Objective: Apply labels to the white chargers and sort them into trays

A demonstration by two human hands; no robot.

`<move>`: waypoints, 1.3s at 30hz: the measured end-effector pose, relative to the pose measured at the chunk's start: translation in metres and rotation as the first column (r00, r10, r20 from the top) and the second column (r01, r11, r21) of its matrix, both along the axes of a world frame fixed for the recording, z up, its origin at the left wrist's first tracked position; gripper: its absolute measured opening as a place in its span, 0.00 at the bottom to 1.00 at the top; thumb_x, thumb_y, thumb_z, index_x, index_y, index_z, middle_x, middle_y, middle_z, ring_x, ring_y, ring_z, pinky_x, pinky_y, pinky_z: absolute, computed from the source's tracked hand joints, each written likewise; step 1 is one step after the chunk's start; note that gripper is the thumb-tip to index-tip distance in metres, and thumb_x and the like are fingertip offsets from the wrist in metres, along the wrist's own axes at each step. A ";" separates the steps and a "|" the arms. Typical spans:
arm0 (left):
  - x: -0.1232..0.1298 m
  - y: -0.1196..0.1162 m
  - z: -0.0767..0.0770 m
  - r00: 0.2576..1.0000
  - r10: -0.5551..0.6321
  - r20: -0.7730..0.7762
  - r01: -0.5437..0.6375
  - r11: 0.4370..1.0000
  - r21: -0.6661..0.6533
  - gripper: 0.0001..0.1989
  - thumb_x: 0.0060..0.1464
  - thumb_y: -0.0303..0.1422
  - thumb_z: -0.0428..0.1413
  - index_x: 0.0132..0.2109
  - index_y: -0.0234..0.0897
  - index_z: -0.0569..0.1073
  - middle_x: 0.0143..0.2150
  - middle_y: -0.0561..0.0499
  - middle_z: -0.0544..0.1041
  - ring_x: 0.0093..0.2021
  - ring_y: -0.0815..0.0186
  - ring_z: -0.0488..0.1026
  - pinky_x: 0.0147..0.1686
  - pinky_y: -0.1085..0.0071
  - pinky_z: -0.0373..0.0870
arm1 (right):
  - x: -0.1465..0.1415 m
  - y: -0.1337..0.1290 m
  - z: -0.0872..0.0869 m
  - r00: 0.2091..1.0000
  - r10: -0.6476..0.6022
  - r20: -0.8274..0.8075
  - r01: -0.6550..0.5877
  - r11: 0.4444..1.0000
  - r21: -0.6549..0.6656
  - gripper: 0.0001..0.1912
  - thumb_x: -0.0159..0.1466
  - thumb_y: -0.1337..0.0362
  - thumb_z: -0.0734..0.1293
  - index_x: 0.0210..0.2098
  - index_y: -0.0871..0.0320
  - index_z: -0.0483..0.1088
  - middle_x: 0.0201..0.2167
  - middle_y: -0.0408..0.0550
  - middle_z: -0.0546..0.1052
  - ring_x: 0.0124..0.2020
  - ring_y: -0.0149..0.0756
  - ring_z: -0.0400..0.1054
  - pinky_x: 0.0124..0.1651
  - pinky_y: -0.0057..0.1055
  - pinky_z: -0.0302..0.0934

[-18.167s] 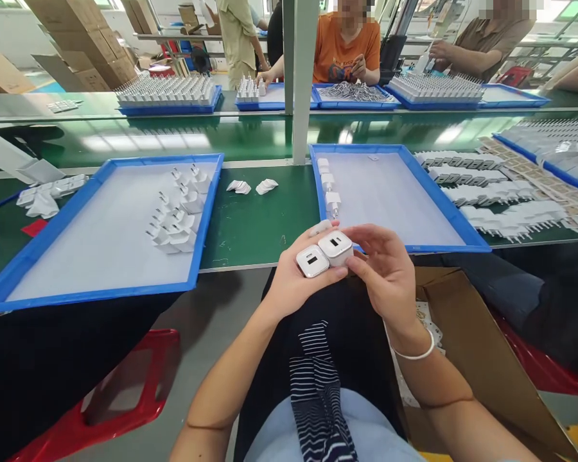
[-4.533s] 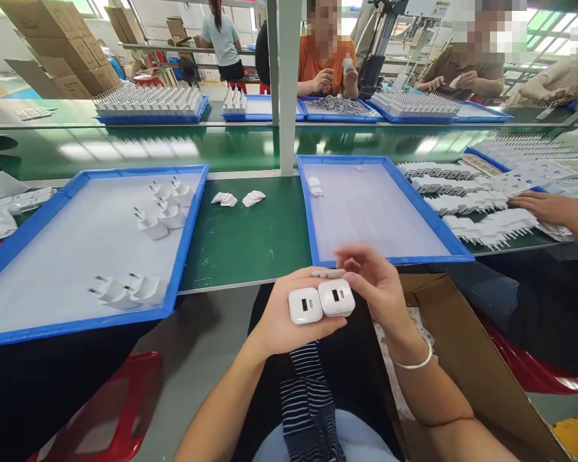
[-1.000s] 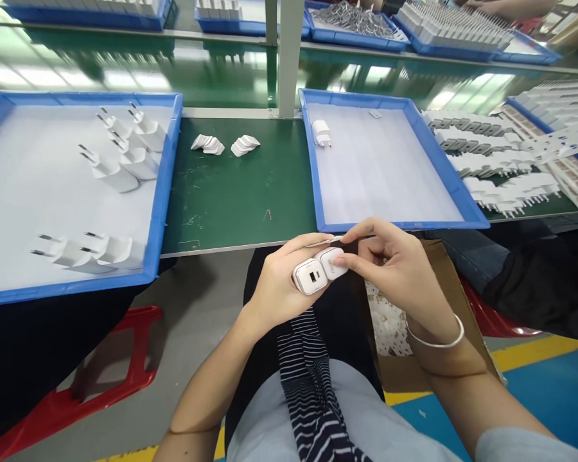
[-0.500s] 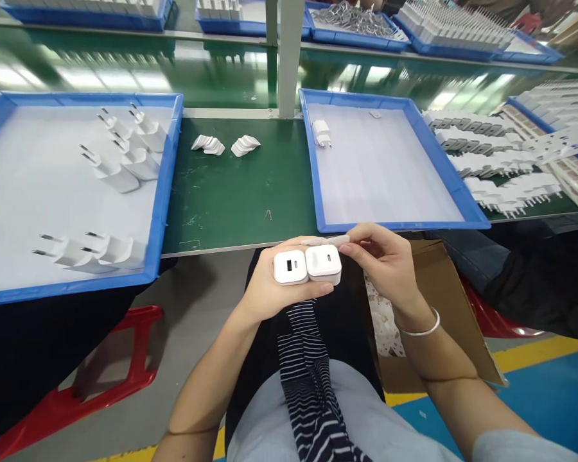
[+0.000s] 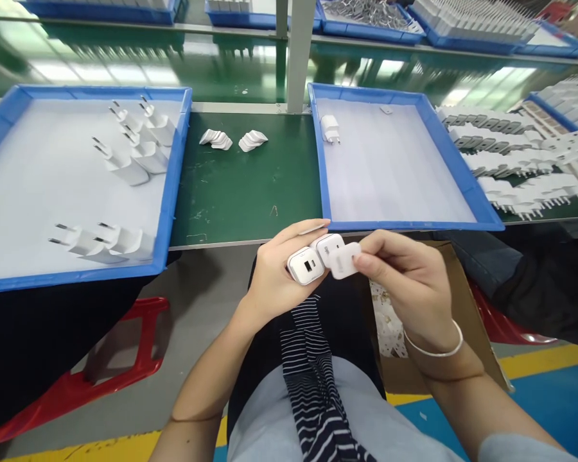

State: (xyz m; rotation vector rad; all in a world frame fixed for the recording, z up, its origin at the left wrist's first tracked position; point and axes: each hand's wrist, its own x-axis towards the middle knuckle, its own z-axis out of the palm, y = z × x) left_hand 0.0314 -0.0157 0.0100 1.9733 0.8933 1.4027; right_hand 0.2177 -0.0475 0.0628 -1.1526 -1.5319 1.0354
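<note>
My left hand is closed round two white charger plugs with port faces towards me. The nearer charger has a wide dark port and a small one; the other charger shows one small port. A thin pale edge shows at the left fingers; I cannot make out what it is. Between thumb and fingertips, my right hand pinches a small white square cover piece, flat side towards me. That piece overlaps the second charger's face in view; whether they touch I cannot tell.
A blue-rimmed tray at left bears several two-pin plugs. The right tray bears one plug. Between them, two small stacks of white pieces lie on the green table. Rows of chargers stand far right; an open carton sits below.
The right hand's white piece has turned from edge-on to flat-on and come down in front of the second charger. Both chargers have tilted in my left hand. The camera view has shifted slightly.
</note>
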 end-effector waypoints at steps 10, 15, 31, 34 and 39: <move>0.001 0.000 0.000 0.994 0.072 -0.081 -0.067 0.996 0.067 0.19 0.52 0.29 0.66 0.51 0.31 0.78 0.55 0.40 0.80 0.54 0.60 0.79 0.55 0.68 0.78 | -0.014 0.005 0.003 0.995 0.043 0.093 -0.036 0.996 -0.077 0.08 0.61 0.67 0.74 0.26 0.56 0.77 0.20 0.38 0.70 0.23 0.26 0.58 0.26 0.24 0.53; 0.003 0.000 -0.003 0.985 0.125 -0.116 -0.116 0.990 0.083 0.18 0.54 0.28 0.64 0.52 0.34 0.77 0.55 0.43 0.80 0.54 0.61 0.79 0.55 0.68 0.79 | -0.013 0.006 0.001 0.996 0.019 0.088 -0.009 0.994 -0.112 0.07 0.61 0.66 0.74 0.26 0.56 0.78 0.21 0.39 0.71 0.24 0.27 0.59 0.27 0.25 0.55; 0.008 -0.003 -0.006 0.975 0.146 -0.166 -0.133 0.987 0.087 0.16 0.57 0.30 0.61 0.52 0.34 0.76 0.55 0.43 0.80 0.53 0.61 0.80 0.53 0.68 0.80 | -0.017 0.005 -0.004 0.976 -0.002 0.216 0.016 0.998 -0.061 0.12 0.63 0.65 0.72 0.24 0.60 0.70 0.19 0.38 0.64 0.21 0.24 0.51 0.24 0.26 0.47; 0.008 -0.002 -0.006 0.973 0.149 -0.177 -0.134 0.987 0.092 0.16 0.57 0.30 0.60 0.53 0.35 0.76 0.56 0.43 0.80 0.53 0.60 0.80 0.53 0.67 0.80 | -0.016 0.005 -0.005 0.970 -0.004 0.241 0.020 0.998 -0.063 0.14 0.63 0.65 0.71 0.23 0.60 0.69 0.19 0.37 0.61 0.21 0.25 0.50 0.24 0.27 0.45; 0.008 -0.001 -0.007 0.970 0.153 -0.187 -0.138 0.986 0.091 0.16 0.57 0.29 0.59 0.53 0.35 0.76 0.56 0.44 0.80 0.53 0.61 0.80 0.52 0.68 0.80 | -0.016 0.007 -0.007 0.970 0.004 0.242 0.020 0.995 -0.095 0.15 0.64 0.64 0.71 0.23 0.59 0.66 0.19 0.37 0.60 0.22 0.25 0.49 0.24 0.27 0.45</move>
